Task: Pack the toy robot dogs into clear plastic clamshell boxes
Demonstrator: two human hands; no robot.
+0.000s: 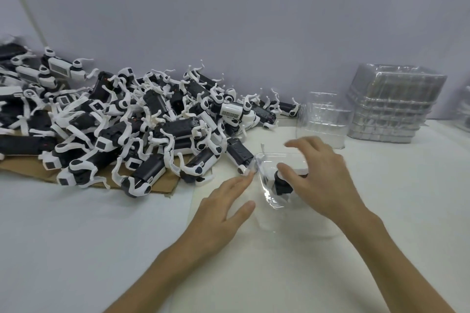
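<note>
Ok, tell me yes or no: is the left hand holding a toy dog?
No, the left hand has straight fingers stretched out next to the clear box, with nothing gripped in it.

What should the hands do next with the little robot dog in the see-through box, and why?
Probably press the clear box shut. One toy dog already lies inside it, the right hand is spread over its top, and the left hand reaches its left edge with straight fingers. Whether it is latched yet is hard to tell.

Toy dog pile [142,122] left, on cardboard [165,187]; clamshell stack [391,107] right; clamshell box [269,195] centre front.
</note>
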